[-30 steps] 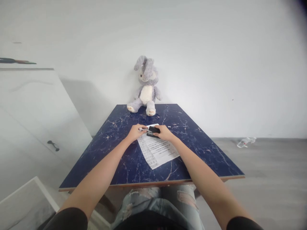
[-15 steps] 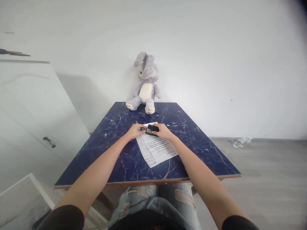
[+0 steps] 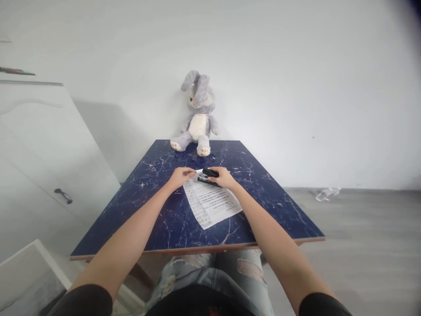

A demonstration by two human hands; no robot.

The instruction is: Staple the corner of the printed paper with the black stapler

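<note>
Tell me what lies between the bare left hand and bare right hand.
In the head view, the open end of the black stapler, held by the right hand, points toward the left hand, over the white printed paper sheet.

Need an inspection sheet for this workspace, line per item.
Surface: dark-blue marble-patterned table.
Job's things: black metal-and-plastic-looking stapler, top raised off its base, over a white printed paper sheet.
Clutter: grey-and-white plush rabbit sitting at the far end.
Hands: right hand grips the stapler; left hand by the sheet's far-left corner, contents unclear.
Cables: nothing seen.
Surroundings: white cabinet left; pale wall behind; clear crumpled item on grey floor.
</note>
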